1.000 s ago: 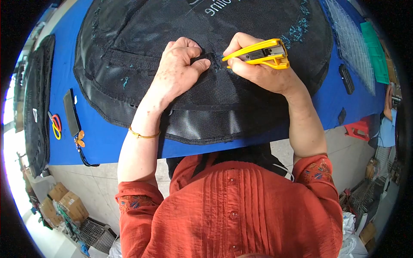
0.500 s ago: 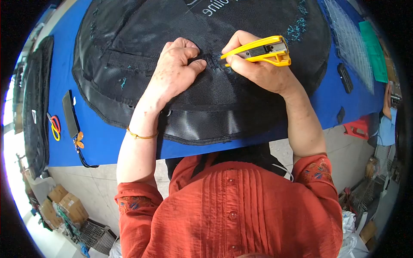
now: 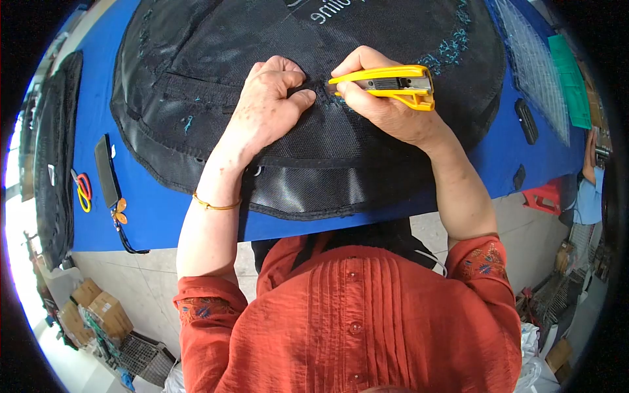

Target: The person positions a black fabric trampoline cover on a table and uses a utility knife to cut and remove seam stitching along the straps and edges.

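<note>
A large round black mesh fabric piece (image 3: 367, 141) with a seamed border lies in front of me, printed with pale lettering. My left hand (image 3: 272, 105) rests on it with curled fingers, gripping a fold of the black fabric between thumb and forefinger. My right hand (image 3: 386, 108) is wrapped around a yellow utility knife (image 3: 383, 84), its front end pointing left at the seam beside my left thumb. The knife tip is too dark against the fabric to make out. Teal thread scraps (image 3: 449, 49) lie along the right part, with a smaller tuft (image 3: 189, 123) at left.
Blue cloth (image 3: 481, 177) covers the table. On the left lie red-and-yellow scissors (image 3: 83, 190), a dark phone-like case (image 3: 106, 170) with a strap, and folded black fabric (image 3: 59, 157). At right are a black object (image 3: 526, 121), clear plastic (image 3: 534, 65) and a green piece (image 3: 569, 78).
My right hand has shifted slightly left with the knife, whose rear end now sits lower and further left. My left hand stays in nearly the same place.
</note>
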Tool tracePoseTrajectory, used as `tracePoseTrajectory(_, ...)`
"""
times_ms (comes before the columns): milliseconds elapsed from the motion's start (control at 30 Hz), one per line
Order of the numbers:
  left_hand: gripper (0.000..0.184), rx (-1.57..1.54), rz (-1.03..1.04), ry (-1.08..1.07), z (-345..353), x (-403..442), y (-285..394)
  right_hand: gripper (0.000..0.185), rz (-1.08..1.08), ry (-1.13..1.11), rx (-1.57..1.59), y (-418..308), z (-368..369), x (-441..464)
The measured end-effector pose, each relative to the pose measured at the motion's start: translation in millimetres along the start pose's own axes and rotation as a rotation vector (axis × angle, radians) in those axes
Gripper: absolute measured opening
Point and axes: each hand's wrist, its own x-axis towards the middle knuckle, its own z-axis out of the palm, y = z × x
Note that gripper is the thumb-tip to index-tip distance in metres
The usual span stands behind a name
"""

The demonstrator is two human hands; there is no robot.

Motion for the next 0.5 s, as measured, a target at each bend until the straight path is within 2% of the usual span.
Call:
tracePoseTrajectory(133,0.017,0.015,0.022,-0.005,0.6,0.4,-3.4,0.013,-0.016,0.0,-0.03,1.5,1.4,-0.8)
tracePoseTrajectory(200,0.017,0.017,0.017,-0.002,0.7,0.3,-3.9,0.012,-0.101,0.011,-0.143,4.8,1.7,-1.2)
tracePoseTrajectory(500,0.018,0.019,0.031,0.011,2.0,0.7,-3.5,0.013,-0.145,-0.01,-0.198,7.2,-1.4,-0.4)
